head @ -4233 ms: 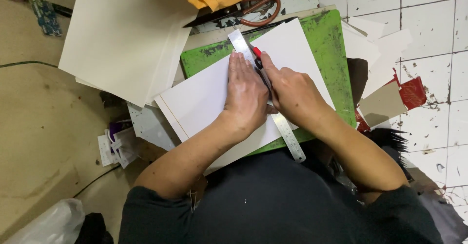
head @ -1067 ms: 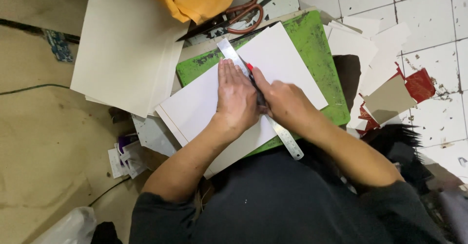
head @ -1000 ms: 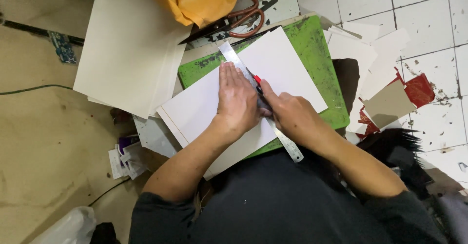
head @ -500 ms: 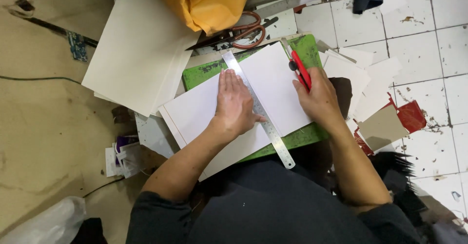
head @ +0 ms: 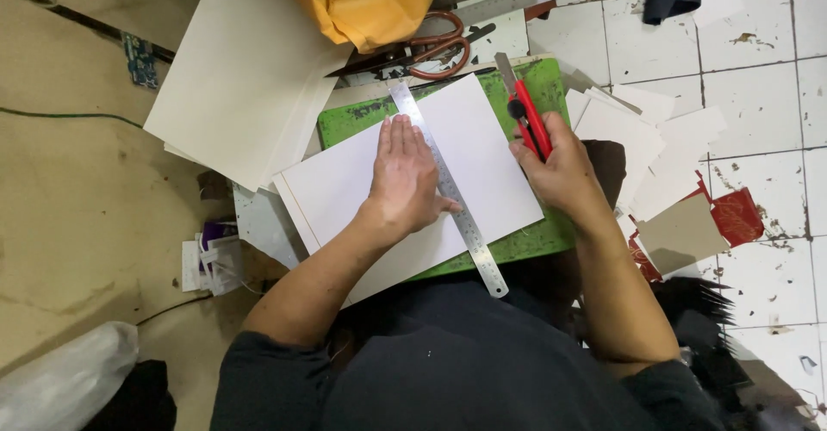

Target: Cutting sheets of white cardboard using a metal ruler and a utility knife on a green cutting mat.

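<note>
White sheet (head: 482, 168) is lying on the green cutting mat (head: 525, 241), steel ruler (head: 448, 188) running diagonally across it. Left hand (head: 405, 177) is pressing flat on sheet, fingers extended and close together, alongside the ruler's edge. Right hand (head: 564, 168) is hovering at sheet's right edge, fingers clamped around red utility knife (head: 527, 114). Scissors (head: 426, 48) and stacked cream boards (head: 245, 78) are lying beyond the mat

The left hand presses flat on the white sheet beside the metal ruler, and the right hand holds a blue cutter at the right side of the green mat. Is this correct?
Not quite: the cutter is red, not blue, as the head view shows. The rest holds: the left hand lies flat on the white sheet beside the metal ruler, and the right hand holds the cutter at the right side of the green mat.
</note>
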